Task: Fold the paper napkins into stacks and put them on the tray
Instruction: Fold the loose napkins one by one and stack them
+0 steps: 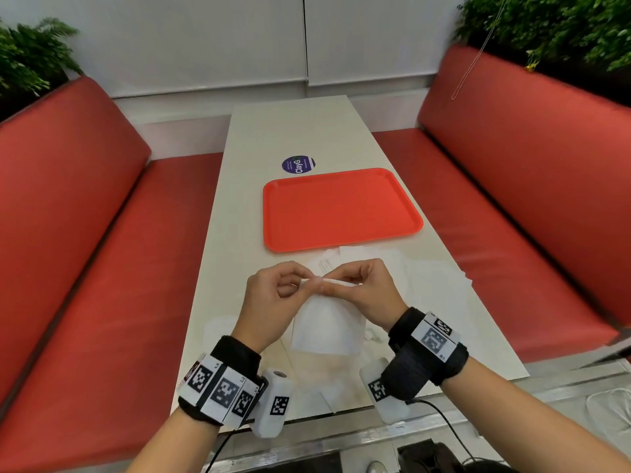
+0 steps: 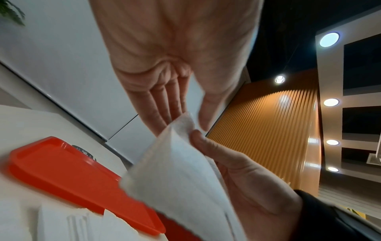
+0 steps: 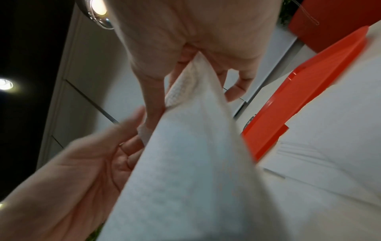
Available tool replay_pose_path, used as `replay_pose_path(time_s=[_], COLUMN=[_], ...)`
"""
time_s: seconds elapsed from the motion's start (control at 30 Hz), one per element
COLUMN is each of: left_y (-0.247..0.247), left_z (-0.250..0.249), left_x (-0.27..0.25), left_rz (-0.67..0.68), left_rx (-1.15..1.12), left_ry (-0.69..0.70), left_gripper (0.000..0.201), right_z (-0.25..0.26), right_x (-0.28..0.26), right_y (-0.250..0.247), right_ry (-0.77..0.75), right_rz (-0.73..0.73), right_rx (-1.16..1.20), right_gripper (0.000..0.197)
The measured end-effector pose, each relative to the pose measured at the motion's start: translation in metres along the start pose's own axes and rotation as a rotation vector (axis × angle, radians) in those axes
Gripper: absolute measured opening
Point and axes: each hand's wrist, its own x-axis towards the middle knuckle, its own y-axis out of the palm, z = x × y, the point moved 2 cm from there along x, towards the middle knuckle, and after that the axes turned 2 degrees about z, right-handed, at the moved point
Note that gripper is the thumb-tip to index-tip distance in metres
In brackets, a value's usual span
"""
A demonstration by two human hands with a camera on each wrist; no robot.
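A white paper napkin point(image 1: 326, 324) hangs above the table's near end, held by its top edge. My left hand point(image 1: 308, 281) pinches that edge from the left, and my right hand point(image 1: 330, 282) pinches it from the right, the fingertips of both nearly touching. In the left wrist view the napkin's corner point(image 2: 183, 124) sits between my left thumb and fingers. The right wrist view shows my right fingers point(image 3: 185, 58) curled on the napkin's point(image 3: 185, 163) upper fold. The orange tray point(image 1: 341, 233) lies beyond the hands with nothing on it.
More white napkins point(image 1: 379, 264) lie flat on the cream table point(image 1: 300, 131) between the tray and my right hand, reaching toward the right edge. A round purple sticker point(image 1: 298, 164) sits behind the tray. Red bench seats point(image 1: 102, 268) flank the table.
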Motion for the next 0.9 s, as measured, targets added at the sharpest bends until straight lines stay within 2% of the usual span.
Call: replay_pose_path(time_s=[0.13, 0.23, 0.4, 0.53, 0.63, 0.7, 0.8, 0.9], left_y=[-0.008, -0.020, -0.019, -0.006, -0.010, -0.019, -0.041, -0.061], left_z=[0.008, 0.014, 0.015, 0.012, 0.014, 0.017, 0.022, 0.024], left_x=[0.006, 0.009, 0.008, 0.008, 0.008, 0.005, 0.003, 0.001], left_rz=[-0.117, -0.150, -0.113, -0.038, -0.049, -0.101, -0.224, -0.241], left_rx=[0.039, 0.027, 0.045, 0.049, 0.084, 0.166, 0.274, 0.203], left_ry=[-0.032, -0.065, -0.069, -0.028, -0.007, 0.002, -0.003, -0.010], left_gripper=[0.011, 0.010, 0.010, 0.009, 0.009, 0.011, 0.010, 0.011], right_z=[0.000, -0.004, -0.002, 0.003, -0.001, -0.003, -0.004, -0.003], right_x=[0.001, 0.002, 0.001, 0.004, 0.008, 0.009, 0.008, 0.009], right_y=[-0.001, -0.012, -0.018, -0.004, -0.006, -0.009, -0.009, 0.002], right_ry=[0.017, 0.024, -0.007, -0.044, -0.036, -0.025, 0.056, 0.231], right_rz=[-0.019, -0.025, -0.016, 0.074, 0.071, 0.054, 0.043, 0.144], right_rx=[-0.008, 0.002, -0.053, -0.110, -0.118, -0.110, -0.076, 0.012], right_gripper=[0.010, 0.005, 0.012, 0.016, 0.014, 0.014, 0.016, 0.028])
